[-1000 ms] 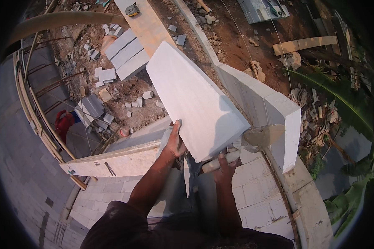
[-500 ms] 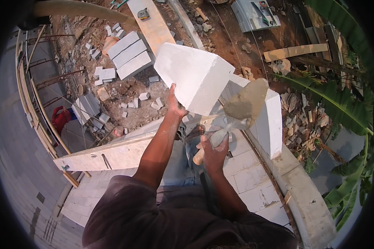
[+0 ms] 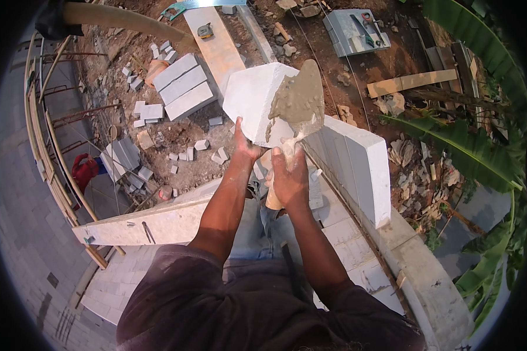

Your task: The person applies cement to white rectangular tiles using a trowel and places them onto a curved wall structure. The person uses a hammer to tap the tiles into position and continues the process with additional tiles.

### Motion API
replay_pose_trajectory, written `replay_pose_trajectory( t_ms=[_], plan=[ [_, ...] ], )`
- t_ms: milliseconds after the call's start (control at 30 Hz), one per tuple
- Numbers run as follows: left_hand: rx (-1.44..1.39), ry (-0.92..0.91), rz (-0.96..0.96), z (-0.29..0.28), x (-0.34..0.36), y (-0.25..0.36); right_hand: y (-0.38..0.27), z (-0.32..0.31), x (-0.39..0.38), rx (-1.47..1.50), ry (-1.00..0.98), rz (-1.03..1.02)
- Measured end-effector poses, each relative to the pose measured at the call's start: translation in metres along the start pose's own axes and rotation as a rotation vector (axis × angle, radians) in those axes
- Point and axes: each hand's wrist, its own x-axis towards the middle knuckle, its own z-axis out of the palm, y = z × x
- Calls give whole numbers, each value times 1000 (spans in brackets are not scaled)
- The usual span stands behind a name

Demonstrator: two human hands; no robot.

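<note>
My left hand (image 3: 246, 145) grips the lower left side of a large white block (image 3: 246, 96), held up in front of me. My right hand (image 3: 288, 177) is closed round the handle of a trowel (image 3: 298, 131), whose blade is up at the block's right end face. Grey-brown mortar (image 3: 295, 90) covers much of that face and the blade, so where blade ends and mortar begins is hard to tell. Below and right of the block, a white block wall (image 3: 360, 167) stands on a concrete edge.
A plank (image 3: 211, 47) bearing a tape measure, block stacks (image 3: 184, 88) and tools (image 3: 366, 29) lie on rubble ground. Scaffold poles (image 3: 50, 140) and a red-sleeved person (image 3: 82, 169) are left, a board edge (image 3: 140, 225) before me, banana leaves (image 3: 462, 152) right.
The block has been turned to show its end face. My right hand with the trowel has risen, and mortar from the blade is now spread against that face.
</note>
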Motion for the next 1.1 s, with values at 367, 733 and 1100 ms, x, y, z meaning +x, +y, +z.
replay_pose_trajectory(
  t_ms=[367,733,1100],
  plan=[
    [-21,25,-90,23,-3,16,9,8,-9,-255,22,17],
    [-107,-60,-80,40,2,33,-34,-24,-15,125,-174,72],
    [-54,125,-24,42,-3,57,-61,-103,20,-620,-625,97]
  ],
)
